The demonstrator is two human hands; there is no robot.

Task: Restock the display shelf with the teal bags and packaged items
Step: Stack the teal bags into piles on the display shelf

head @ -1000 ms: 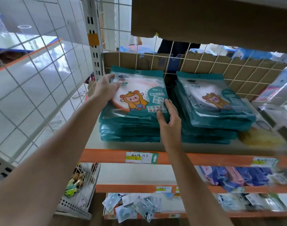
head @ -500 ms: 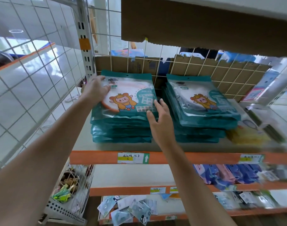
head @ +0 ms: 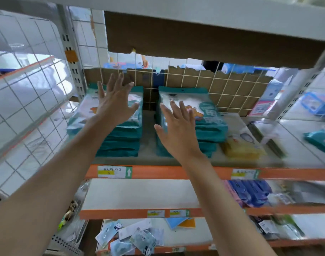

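item: left hand, fingers spread, holding nothing; left stack of teal bags just below and behind its palm, contact unclear.
item: right hand, likewise spread and empty; right stack just beyond its fingertips.
handling note: probably a squaring step; press flat palms evenly and keep bag edges aligned on the shelf.

Left hand off top-left corner of left stack of teal bags; now raised, fingers spread and straight, held over that stack's top bag. Right hand off same stack's front right edge; now shifted right, fingers spread, in front of right stack. Neither hand grips bag any more. Gap between the two stacks looks wider than before. View closer to shelf.
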